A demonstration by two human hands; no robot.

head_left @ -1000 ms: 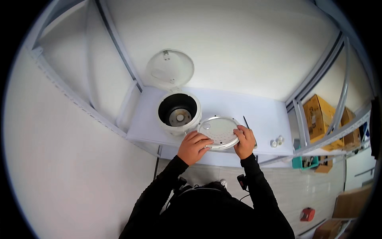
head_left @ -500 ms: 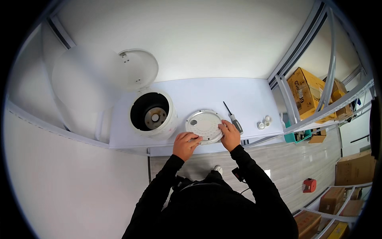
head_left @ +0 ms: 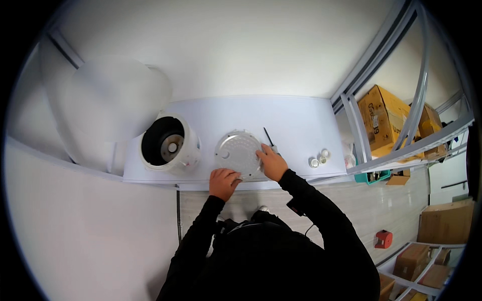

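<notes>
A round silver-grey perforated plate, which looks like a rice cooker's inner lid, is at the table's front edge. A circular opening shows near its left side. My left hand grips the near-left rim with its fingers curled. Over the right rim, my right hand has its thumb and fingers closed on the plate. Just beyond that hand lies a screwdriver, its handle mostly hidden. To the left stands a white rice cooker with its lid raised and a dark hollow inside showing a metal heating plate.
Several small white round pieces sit at the right of the white table. A blurred white round shape covers the upper left. Metal frame posts rise at the right, with cardboard boxes behind. A red stool stands on the floor.
My view has shifted, so the table and cooker appear farther left. The plate's face now looks silver rather than white, and my right hand covers more of the screwdriver's handle.
</notes>
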